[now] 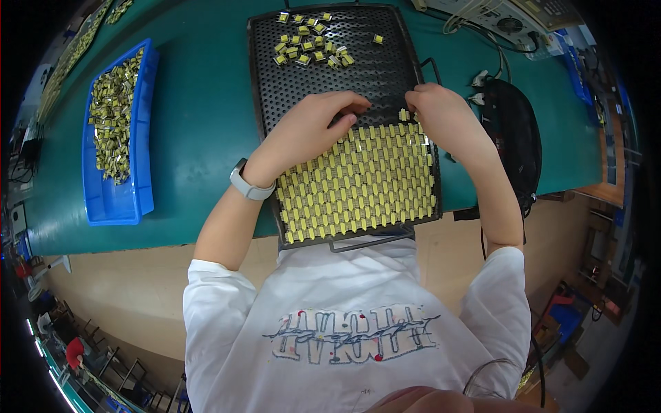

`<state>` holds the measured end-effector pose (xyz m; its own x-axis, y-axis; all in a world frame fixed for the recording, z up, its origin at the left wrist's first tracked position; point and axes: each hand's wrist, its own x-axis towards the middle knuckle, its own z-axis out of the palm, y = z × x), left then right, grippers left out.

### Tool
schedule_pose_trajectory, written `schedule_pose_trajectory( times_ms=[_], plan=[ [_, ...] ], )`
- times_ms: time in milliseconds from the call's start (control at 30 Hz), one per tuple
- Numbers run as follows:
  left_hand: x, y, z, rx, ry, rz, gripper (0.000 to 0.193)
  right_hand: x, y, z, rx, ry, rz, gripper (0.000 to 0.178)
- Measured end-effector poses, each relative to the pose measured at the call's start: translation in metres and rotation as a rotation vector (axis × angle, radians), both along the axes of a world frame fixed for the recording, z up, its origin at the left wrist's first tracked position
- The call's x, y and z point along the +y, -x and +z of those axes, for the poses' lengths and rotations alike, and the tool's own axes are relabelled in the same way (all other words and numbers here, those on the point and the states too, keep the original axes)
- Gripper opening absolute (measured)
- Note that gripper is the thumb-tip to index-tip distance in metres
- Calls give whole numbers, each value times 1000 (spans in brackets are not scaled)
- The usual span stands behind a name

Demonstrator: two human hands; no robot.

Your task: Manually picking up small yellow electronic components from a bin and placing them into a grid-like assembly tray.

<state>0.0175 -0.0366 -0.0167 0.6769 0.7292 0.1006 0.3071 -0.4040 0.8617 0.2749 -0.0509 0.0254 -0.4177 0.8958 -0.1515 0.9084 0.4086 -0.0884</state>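
A dark perforated metal tray (275,89) lies in front of me. Its near half is covered with tight rows of small yellow-wrapped electronic parts (358,179), like little transformers. My left hand (313,127), with a pale watch on the wrist, hovers over the tray's middle at the upper edge of these rows. Its fingers are bent, thumb and forefinger apart, with nothing visible between them. At the right end of the top row, my right hand (444,120) has its fingertips pinched at a small yellow part (405,115); the hand partly hides what it grips.
Loose yellow parts (310,45) lie scattered at the tray's far end. On the left stands a blue bin (143,138) heaped with more parts. A black bag (513,138), cables and a device with a fan (509,25) are on the right of the green table (193,138).
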Motion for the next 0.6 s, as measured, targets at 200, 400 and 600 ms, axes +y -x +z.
schedule_pose_trajectory(
  times_ms=[200,400,600],
  plan=[
    [0,0,-1,5,-22,-5,30,0,7,1,-78,30,-28,23],
    [1,-1,-7,-49,-58,17,27,5,8,1,-128,61,-44,15],
    [1,-1,-8,-46,-93,23,26,5,17,11,-178,97,-159,12]
  ],
)
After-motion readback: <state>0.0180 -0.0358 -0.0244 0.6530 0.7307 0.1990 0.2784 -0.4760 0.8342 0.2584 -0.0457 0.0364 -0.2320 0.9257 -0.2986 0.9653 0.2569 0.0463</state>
